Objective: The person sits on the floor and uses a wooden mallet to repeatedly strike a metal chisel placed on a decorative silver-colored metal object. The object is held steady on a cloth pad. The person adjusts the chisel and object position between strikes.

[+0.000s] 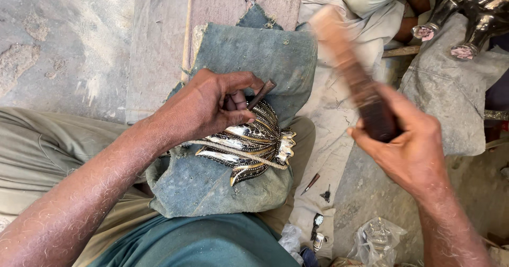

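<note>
Left hand (204, 105) pinching a small chisel (261, 94) tilted onto a leaf-shaped metal piece (252, 142); right hand (408, 145) gripping a blurred wooden mallet (350, 71), raised well apart, right of the chisel.

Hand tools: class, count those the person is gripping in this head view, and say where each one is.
2. A thin chisel in the left hand, tip on the metal leaf piece; a blurred wooden mallet raised in the right hand. Others may be hidden.

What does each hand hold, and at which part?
The left hand holds a small chisel by its lower shaft; the right hand grips a wooden mallet at its dark lower end.
</note>
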